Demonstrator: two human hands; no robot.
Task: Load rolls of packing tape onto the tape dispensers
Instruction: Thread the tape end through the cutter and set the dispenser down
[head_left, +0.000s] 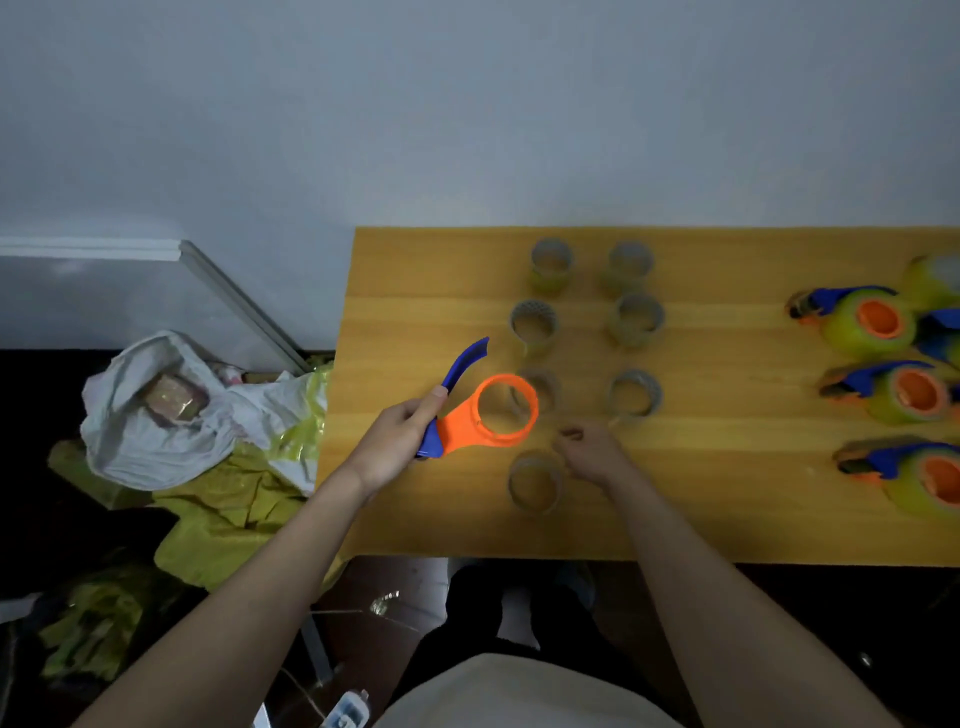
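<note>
My left hand (400, 441) grips the blue handle of an empty tape dispenser (478, 410) with an orange ring, held just above the wooden table (415, 514). My right hand (589, 449) hovers right of the ring with fingers loosely curled, holding nothing I can make out. Several near-empty tape rolls stand in two columns; the nearest (535, 480) sits just below my right hand, and another (635, 395) is to its upper right. One roll (543, 389) shows partly behind the orange ring.
Three loaded dispensers with yellow-green tape lie at the right edge (862, 325), (904, 392), (919, 473). Left of the table, on the floor, a white bag (156, 405) and yellow-green plastic wrapping (218, 509) are piled. A wall runs behind the table.
</note>
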